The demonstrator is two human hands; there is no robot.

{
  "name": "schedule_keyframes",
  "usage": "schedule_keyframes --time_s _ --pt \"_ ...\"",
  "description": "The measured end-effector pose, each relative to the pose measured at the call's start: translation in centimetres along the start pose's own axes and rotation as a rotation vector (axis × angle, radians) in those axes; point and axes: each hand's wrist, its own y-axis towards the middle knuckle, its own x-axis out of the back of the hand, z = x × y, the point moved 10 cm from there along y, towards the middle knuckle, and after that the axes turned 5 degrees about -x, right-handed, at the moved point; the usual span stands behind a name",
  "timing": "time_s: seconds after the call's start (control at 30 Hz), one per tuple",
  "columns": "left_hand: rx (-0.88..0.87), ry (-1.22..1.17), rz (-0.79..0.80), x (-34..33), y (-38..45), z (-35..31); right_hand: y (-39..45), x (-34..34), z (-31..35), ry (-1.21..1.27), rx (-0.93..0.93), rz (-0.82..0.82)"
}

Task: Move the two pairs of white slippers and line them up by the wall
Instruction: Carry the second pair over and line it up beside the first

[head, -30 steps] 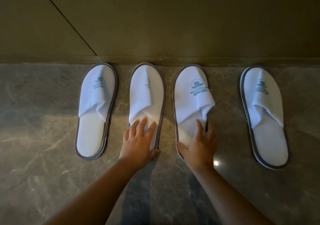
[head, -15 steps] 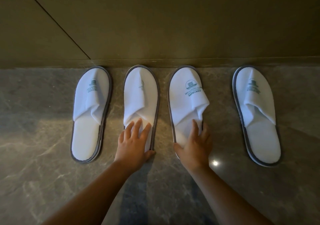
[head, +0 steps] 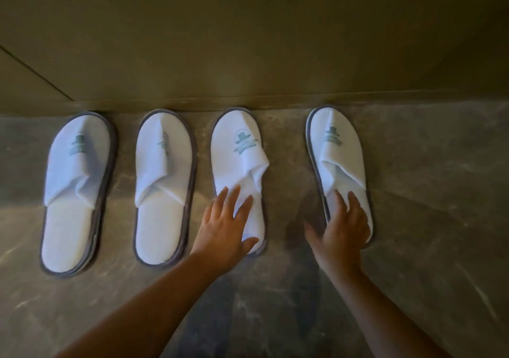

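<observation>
Several white slippers with grey edging and green logos lie in a row on the floor, toes against the wall. The far-left slipper and the second slipper lie untouched. My left hand rests flat, fingers spread, on the heel of the third slipper. My right hand lies flat on the heel of the far-right slipper, which tilts a little leftward at the toe. A wider gap separates the third and far-right slippers.
The floor is grey-brown marble with pale veins. A low skirting strip runs along the foot of the brown wall. A dark seam crosses the wall at the left.
My left hand has left the second slipper and now lies on the third. My right hand has moved from the third slipper to the far-right one. The view has shifted rightward.
</observation>
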Motion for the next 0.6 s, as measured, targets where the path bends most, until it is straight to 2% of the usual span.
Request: schedule_keyframes --time_s 0.1,0.2,0.6 --pt "0.014 0.04 0.032 -1.0 0.6 -0.5 1.1 -0.3 -4.4 -0.079 -0.103 0.086" --pt "0.025 0.062 0.045 -1.3 0.8 -0.7 1.8 -0.6 -6.2 -0.063 -0.13 0.129" --pt "0.034 0.045 0.031 -1.2 1.0 -0.6 0.4 -3.2 -3.2 0.022 -0.054 0.13"
